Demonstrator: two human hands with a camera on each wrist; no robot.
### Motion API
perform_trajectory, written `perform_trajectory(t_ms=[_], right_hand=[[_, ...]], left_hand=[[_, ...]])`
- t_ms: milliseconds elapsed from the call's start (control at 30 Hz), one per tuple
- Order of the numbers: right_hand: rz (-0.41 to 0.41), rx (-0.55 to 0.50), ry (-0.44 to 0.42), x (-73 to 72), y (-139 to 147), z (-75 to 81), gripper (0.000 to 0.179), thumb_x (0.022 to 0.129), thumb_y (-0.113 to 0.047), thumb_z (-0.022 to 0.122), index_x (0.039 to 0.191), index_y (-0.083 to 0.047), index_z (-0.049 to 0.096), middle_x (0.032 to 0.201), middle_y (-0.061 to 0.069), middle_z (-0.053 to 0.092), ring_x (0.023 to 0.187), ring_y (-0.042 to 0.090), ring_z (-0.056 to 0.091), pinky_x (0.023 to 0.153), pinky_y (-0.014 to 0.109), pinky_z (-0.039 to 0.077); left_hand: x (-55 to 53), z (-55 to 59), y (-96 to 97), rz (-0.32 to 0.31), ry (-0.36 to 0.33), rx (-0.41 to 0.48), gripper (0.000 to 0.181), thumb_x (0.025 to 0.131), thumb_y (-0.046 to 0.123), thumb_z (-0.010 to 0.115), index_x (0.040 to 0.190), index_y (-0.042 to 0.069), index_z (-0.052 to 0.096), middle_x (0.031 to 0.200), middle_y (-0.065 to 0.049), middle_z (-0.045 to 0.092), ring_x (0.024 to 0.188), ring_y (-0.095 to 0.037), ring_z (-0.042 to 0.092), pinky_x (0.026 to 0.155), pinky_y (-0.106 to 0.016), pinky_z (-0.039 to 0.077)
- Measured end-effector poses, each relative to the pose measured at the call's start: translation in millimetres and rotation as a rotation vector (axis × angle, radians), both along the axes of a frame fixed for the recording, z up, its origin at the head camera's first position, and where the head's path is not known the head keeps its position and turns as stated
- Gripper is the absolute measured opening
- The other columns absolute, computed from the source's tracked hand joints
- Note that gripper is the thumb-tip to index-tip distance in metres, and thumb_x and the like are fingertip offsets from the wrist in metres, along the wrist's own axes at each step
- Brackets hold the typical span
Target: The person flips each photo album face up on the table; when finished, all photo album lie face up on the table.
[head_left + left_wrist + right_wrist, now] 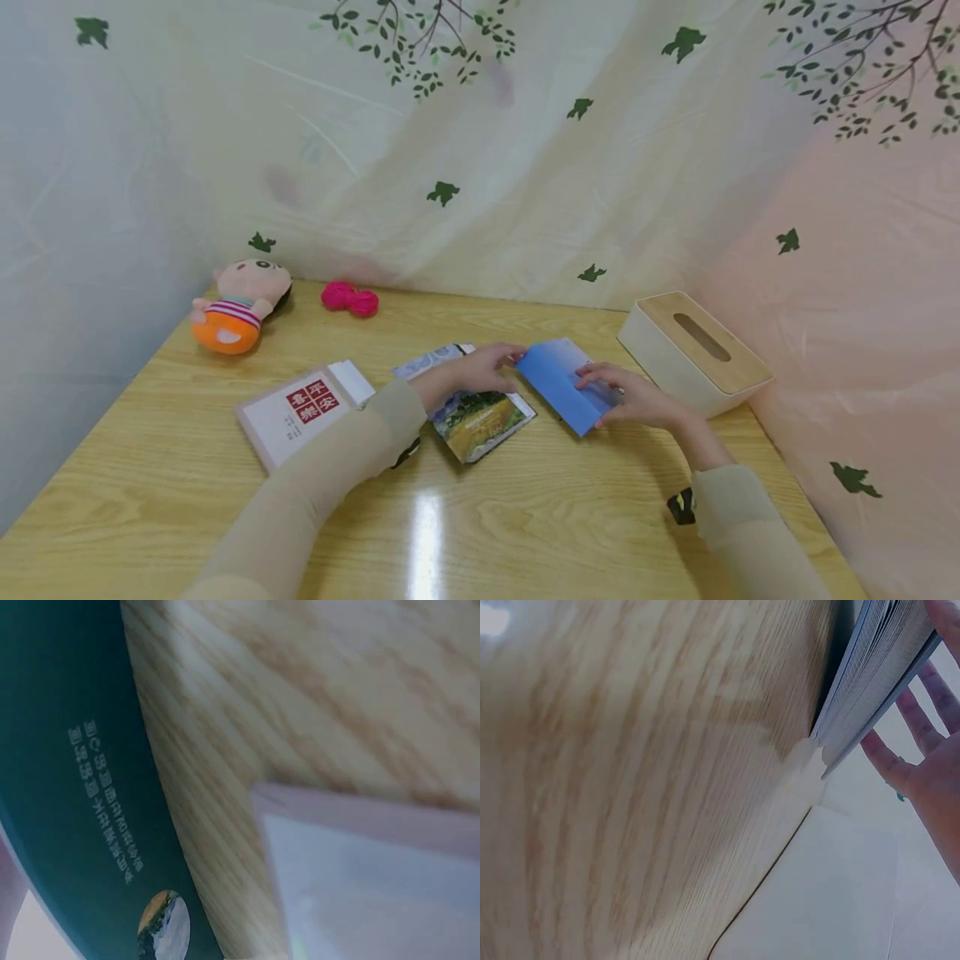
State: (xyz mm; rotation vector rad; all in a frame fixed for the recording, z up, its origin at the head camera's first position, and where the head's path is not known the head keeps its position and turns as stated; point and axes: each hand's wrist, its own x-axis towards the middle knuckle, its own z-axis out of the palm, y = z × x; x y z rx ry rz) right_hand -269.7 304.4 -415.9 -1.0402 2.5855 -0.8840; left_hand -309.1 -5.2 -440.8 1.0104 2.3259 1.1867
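A blue book [558,379] is tilted above the right part of the table, between both hands. My right hand [637,396] holds it, fingers on its cover and thumb at its lower edge. In the right wrist view, the page block of the book [889,667] shows between thumb and fingers. My left hand [480,369] has its fingertips right at the blue book's upper left corner, thumb spread apart. Beneath that hand lies a book with a landscape cover [480,421], partly hidden by it. The left wrist view shows a dark green cover [67,780] with white lettering.
To the left lies a white book with red characters [288,417], partly behind the left sleeve. A plush doll [236,308] and a pink yarn bundle [350,299] sit at the back left. A tissue box with a wooden lid [667,375] stands by the right wall.
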Motion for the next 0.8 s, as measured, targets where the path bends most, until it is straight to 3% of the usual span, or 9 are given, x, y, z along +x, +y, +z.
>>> perform_trajectory(t_ms=[233, 567, 800], right_hand=[[-0.007, 0.031, 0.004, -1.5, 3.1, -2.9, 0.06, 0.066, -0.027, 0.085, 0.119, -0.016, 0.061, 0.139, 0.015, 0.046, 0.133, 0.042, 0.032, 0.104, 0.061, 0.028], [-0.039, 0.093, 0.024, -0.9, 6.9, -10.7, 0.061, 0.065, -0.026, 0.086, 0.12, -0.018, 0.06, 0.14, 0.016, 0.044, 0.133, 0.048, 0.028, 0.1, 0.068, 0.027], [-0.017, 0.132, 0.049, 0.7, 0.7, -2.8, 0.063, 0.066, -0.026, 0.086, 0.122, -0.016, 0.057, 0.141, 0.017, 0.043, 0.132, 0.047, 0.03, 0.1, 0.066, 0.03]], left_hand=[[1.8, -1.3, 3.0, -0.004, 0.047, -0.071, 0.072, 0.085, 0.007, 0.067, 0.145, 0.0, 0.03, 0.142, -0.019, 0.042, 0.13, -0.03, 0.044, 0.098, -0.035, 0.045], [4.1, -0.8, 5.9, -0.051, 0.138, -0.2, 0.073, 0.086, 0.018, 0.068, 0.145, -0.001, 0.03, 0.145, -0.018, 0.041, 0.134, -0.028, 0.038, 0.111, -0.037, 0.03], [10.6, 6.9, 3.1, -0.004, 0.164, -0.271, 0.072, 0.088, 0.021, 0.066, 0.148, 0.005, 0.028, 0.148, -0.014, 0.037, 0.136, -0.027, 0.035, 0.11, -0.039, 0.032]])
